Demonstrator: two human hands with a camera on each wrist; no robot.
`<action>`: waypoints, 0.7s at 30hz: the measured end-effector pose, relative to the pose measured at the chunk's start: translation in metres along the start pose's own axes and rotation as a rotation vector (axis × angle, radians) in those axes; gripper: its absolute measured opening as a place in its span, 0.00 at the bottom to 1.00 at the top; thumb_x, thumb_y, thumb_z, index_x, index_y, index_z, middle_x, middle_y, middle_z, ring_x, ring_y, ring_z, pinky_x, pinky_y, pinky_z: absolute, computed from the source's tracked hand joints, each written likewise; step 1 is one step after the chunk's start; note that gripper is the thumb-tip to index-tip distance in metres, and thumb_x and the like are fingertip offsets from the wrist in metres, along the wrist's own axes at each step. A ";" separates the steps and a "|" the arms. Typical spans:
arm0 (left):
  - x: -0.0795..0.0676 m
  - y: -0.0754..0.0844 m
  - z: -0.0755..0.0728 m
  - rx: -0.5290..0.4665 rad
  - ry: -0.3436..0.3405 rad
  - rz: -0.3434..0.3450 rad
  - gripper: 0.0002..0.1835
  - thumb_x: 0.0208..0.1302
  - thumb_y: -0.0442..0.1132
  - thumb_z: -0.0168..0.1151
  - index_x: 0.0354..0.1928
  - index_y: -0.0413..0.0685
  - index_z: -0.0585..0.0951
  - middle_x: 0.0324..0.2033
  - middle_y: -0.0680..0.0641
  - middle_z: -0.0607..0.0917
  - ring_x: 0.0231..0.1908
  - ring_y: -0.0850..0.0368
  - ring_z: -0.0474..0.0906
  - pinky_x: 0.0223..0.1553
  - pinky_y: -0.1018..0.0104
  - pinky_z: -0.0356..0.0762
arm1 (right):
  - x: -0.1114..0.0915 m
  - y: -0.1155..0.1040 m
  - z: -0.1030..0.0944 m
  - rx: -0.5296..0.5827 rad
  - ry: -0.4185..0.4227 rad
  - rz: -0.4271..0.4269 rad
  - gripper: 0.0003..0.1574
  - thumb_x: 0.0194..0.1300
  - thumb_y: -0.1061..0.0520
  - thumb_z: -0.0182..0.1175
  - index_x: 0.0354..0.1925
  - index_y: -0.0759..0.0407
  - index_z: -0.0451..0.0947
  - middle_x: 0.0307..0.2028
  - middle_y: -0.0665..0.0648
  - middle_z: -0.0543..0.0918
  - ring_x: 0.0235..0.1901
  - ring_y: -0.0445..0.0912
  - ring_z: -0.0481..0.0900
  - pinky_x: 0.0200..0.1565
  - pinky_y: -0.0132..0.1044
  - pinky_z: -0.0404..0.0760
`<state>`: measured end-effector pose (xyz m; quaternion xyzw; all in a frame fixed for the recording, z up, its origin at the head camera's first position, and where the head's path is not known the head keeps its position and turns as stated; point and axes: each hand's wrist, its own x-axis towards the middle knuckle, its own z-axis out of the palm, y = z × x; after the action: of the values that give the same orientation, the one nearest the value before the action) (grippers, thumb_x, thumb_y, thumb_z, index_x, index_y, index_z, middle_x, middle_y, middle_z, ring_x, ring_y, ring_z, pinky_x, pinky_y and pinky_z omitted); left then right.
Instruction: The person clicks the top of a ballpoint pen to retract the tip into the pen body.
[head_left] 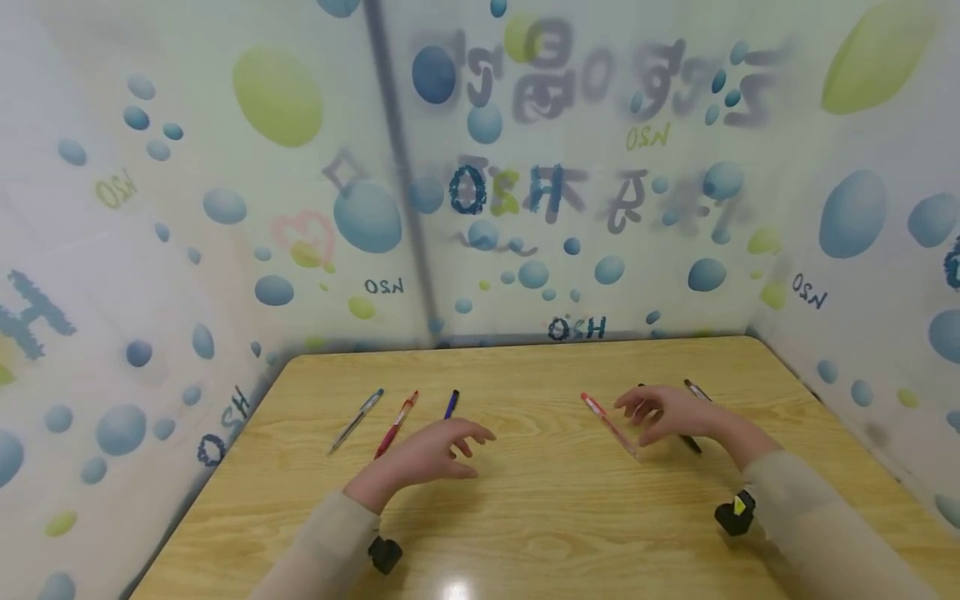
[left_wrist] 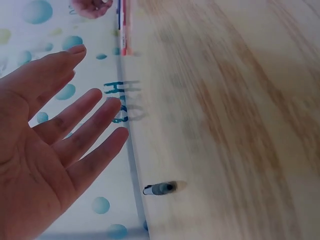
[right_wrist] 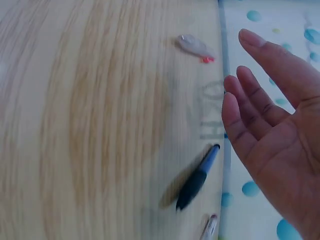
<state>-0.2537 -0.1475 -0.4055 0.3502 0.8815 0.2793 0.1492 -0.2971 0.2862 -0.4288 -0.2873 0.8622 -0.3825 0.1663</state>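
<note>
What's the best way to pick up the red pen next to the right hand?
Probably pinch the red pen mid-length, across its long sides, coming from above and the right. It lies flat and slanted on the table, thin and straight, so its middle should balance; the right hand is nearest, just to its right.

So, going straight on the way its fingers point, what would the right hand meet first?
For the right hand, probably the nearer red pen, just ahead of it in the head view; depth is unclear, so it might pass above.
</note>
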 end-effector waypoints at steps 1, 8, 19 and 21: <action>0.002 0.001 0.000 -0.005 -0.009 -0.001 0.26 0.62 0.39 0.69 0.62 0.49 0.76 0.55 0.47 0.79 0.47 0.57 0.79 0.48 0.61 0.78 | -0.003 0.001 -0.002 0.002 0.010 -0.007 0.37 0.56 0.61 0.71 0.62 0.68 0.70 0.48 0.63 0.76 0.47 0.56 0.76 0.46 0.39 0.79; 0.009 0.006 0.002 -0.029 -0.029 0.002 0.24 0.63 0.38 0.68 0.61 0.49 0.77 0.52 0.48 0.80 0.47 0.57 0.79 0.49 0.57 0.78 | -0.016 0.010 -0.012 -0.012 0.060 0.021 0.38 0.58 0.60 0.71 0.63 0.70 0.69 0.49 0.64 0.76 0.48 0.58 0.74 0.45 0.39 0.78; 0.014 0.008 0.004 -0.034 -0.044 0.024 0.23 0.62 0.37 0.68 0.60 0.48 0.77 0.49 0.49 0.81 0.47 0.57 0.79 0.49 0.56 0.79 | -0.025 0.025 -0.016 0.029 0.134 0.132 0.38 0.56 0.59 0.72 0.62 0.69 0.71 0.59 0.72 0.69 0.57 0.67 0.69 0.52 0.55 0.76; 0.014 0.008 0.005 -0.041 -0.044 0.020 0.22 0.62 0.37 0.68 0.59 0.48 0.78 0.49 0.49 0.81 0.47 0.56 0.79 0.49 0.57 0.79 | -0.028 0.025 -0.016 0.046 0.139 0.170 0.36 0.56 0.59 0.72 0.60 0.68 0.73 0.59 0.72 0.69 0.58 0.69 0.67 0.52 0.56 0.76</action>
<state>-0.2573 -0.1306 -0.4051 0.3617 0.8686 0.2912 0.1729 -0.2928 0.3262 -0.4356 -0.1821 0.8840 -0.4056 0.1444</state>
